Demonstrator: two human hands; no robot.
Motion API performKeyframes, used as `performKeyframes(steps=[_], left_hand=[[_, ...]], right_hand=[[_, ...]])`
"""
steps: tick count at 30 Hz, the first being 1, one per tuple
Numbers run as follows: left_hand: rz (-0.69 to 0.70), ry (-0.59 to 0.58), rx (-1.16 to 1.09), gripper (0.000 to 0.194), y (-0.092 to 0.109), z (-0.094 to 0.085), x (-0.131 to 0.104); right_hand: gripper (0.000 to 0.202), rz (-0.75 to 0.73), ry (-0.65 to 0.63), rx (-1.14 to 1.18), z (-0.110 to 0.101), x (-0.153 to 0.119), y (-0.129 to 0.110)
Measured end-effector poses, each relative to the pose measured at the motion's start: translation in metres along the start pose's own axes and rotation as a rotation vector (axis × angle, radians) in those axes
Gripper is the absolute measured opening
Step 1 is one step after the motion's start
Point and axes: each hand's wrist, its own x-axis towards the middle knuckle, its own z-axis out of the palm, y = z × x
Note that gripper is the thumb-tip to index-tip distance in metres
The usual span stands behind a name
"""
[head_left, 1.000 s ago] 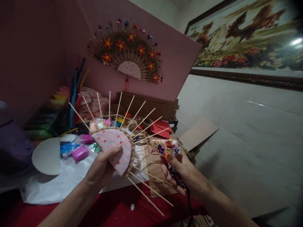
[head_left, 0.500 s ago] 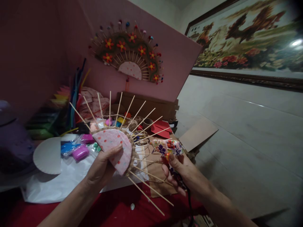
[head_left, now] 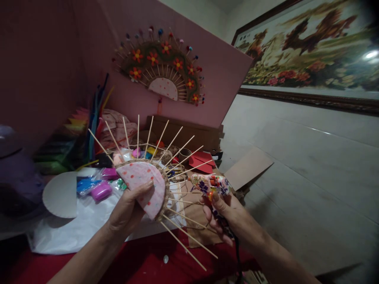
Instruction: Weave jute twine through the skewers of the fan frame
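My left hand (head_left: 130, 205) grips a half-round fan piece (head_left: 148, 173) covered in pink dotted fabric, thumb on its face and fingers behind. Thin wooden sticks (head_left: 174, 138) radiate from its curved edge, where twine (head_left: 166, 193) is woven between them. In my right hand (head_left: 225, 213) is a flower-patterned hot glue gun (head_left: 210, 184), its nozzle pointing left at the sticks. A small orange light glows by my right thumb, and a black cord hangs below. I cannot tell whether the nozzle touches a stick.
A finished fan (head_left: 166, 71) with orange flowers hangs on the pink board behind. On the table lie a white half-disc (head_left: 60, 195), bagged purple clay (head_left: 101, 191), red paper (head_left: 201, 161), a twine ball (head_left: 166, 157) and a brown tape roll (head_left: 185, 154). A tiled wall (head_left: 296, 165) rises at right.
Almost nothing differs. The view has shifted very slightly, while both hands keep the fan piece and the glue gun in nearly the same positions.
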Motion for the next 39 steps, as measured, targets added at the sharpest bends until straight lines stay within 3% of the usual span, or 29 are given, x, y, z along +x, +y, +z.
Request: performKeyframes(steps=[25, 31, 34, 39], left_hand=[[0.008, -0.008, 0.004, 0.024, 0.0, 0.0, -0.001], [-0.007, 0.008, 0.013, 0.022, 0.002, 0.003, -0.003], [-0.023, 0.028, -0.012, 0.025, 0.003, 0.005, -0.002], [0.005, 0.12, -0.086, 0.032, 0.007, 0.006, 0.001]], right_hand=[[0.052, 0.013, -0.009, 0.001, -0.001, -0.001, 0.002], [0.05, -0.109, -0.013, 0.142, -0.002, -0.009, 0.002], [0.052, -0.221, 0.072, 0.239, -0.004, -0.014, 0.001], [0.045, -0.443, 0.371, 0.292, -0.023, -0.004, 0.003]])
